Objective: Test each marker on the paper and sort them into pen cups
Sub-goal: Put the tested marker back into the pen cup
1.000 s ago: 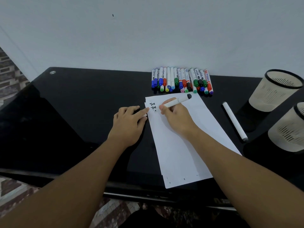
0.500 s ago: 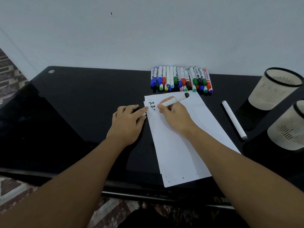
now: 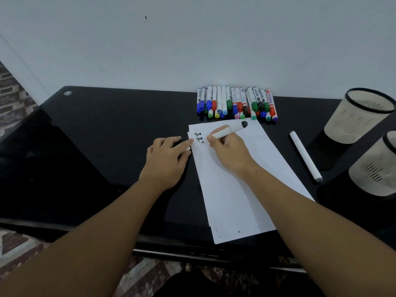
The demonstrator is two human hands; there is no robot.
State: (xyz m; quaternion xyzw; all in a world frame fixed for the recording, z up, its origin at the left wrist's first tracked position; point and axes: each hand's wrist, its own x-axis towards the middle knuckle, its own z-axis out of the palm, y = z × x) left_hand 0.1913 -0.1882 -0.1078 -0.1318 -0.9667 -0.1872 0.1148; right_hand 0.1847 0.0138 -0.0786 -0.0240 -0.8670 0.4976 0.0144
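- A glossy black table [image 3: 90, 133] spans the view, with a small round metal fitting [image 3: 67, 93] near its far left corner.
- A pale wall [image 3: 192, 43] rises behind it, bearing one small dark speck [image 3: 146, 17].
- Patterned floor tiles [image 3: 15, 247] show below the near edge.

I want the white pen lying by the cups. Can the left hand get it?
Probably not easily: the left hand presses the white paper, and the writing right hand lies between it and the loose white marker.
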